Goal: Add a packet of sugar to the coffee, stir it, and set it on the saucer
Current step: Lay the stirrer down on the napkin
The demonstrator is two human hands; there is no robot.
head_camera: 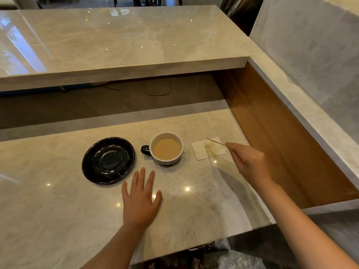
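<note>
A dark cup (166, 148) with a white inside, filled with milky coffee, stands on the marble counter, its handle pointing left. The empty black saucer (108, 160) sits just left of the cup, apart from it. My right hand (250, 162) pinches a thin wooden stir stick (216, 141), holding it just above a white napkin (207, 148) to the right of the cup. My left hand (140, 197) lies flat on the counter in front of the cup and saucer, fingers spread, holding nothing. No sugar packet is in view.
The lower counter (58, 210) ends at a front edge near me. A raised marble bar top (116, 47) overhangs behind. A wooden side panel (272, 133) and a marble wall close off the right.
</note>
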